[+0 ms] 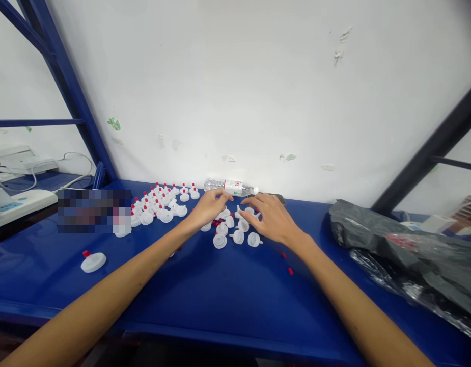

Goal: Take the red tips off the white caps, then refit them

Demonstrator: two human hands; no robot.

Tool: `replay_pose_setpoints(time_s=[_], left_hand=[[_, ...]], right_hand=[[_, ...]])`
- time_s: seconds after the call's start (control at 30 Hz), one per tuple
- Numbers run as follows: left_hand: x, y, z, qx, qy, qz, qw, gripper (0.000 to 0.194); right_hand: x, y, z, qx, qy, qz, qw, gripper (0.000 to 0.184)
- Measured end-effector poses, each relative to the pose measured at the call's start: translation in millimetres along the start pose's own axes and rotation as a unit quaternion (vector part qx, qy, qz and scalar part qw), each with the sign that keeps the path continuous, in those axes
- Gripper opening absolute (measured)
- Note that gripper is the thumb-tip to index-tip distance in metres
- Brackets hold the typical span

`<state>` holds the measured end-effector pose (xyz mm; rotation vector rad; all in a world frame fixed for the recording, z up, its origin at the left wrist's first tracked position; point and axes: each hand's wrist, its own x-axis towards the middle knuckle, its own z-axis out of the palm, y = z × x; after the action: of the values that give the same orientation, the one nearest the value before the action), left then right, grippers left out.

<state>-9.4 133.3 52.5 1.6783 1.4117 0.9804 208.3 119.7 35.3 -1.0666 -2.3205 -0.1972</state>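
Note:
Both my arms reach forward over a blue table (220, 300). My left hand (209, 206) rests on a cluster of loose white plastic caps (235, 232), its fingers curled over them. My right hand (269, 216) lies beside it with fingers bent down onto the same caps; whether either hand pinches a cap is hidden. Left of the hands stands a group of white caps with red tips (161, 201), set upright. A few small red tips (290, 271) lie loose on the table near my right wrist.
A clear water bottle (230, 186) lies on its side against the white wall behind the hands. A black plastic bag (403, 255) fills the right side. One capped piece (93, 261) lies alone at the left. White devices and cables sit far left.

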Motion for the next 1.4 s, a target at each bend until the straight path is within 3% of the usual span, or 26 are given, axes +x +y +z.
replay_pose_setpoints(time_s=[0.23, 0.63, 0.93, 1.07, 1.2, 1.4], left_hand=[[4, -6, 1.2, 0.009, -0.001, -0.008, 1.0, 0.031], [5, -12, -2.9, -0.056, -0.036, 0.0, 0.998, 0.028], [8, -12, -2.2, -0.055, -0.032, 0.013, 0.998, 0.028], [6, -4, -7.7, -0.005, -0.024, 0.024, 0.999, 0.028], [5, 5, -30.7, 0.103, -0.031, 0.043, 0.993, 0.027], [2, 1, -62.4, 0.263, -0.142, 0.013, 0.954, 0.022]], right_hand=[[1, -3, -1, -0.003, -0.003, -0.016, 1.0, 0.018], [2, -4, 1, 0.002, 0.002, -0.031, 1.0, 0.02], [2, -5, 1, 0.001, -0.001, -0.033, 0.999, 0.026], [2, -6, 0, 0.004, 0.0, -0.034, 0.999, 0.028], [3, -6, -1, 0.0, 0.002, -0.033, 0.999, 0.031], [3, -4, 2, -0.021, 0.003, -0.04, 0.999, 0.035]])
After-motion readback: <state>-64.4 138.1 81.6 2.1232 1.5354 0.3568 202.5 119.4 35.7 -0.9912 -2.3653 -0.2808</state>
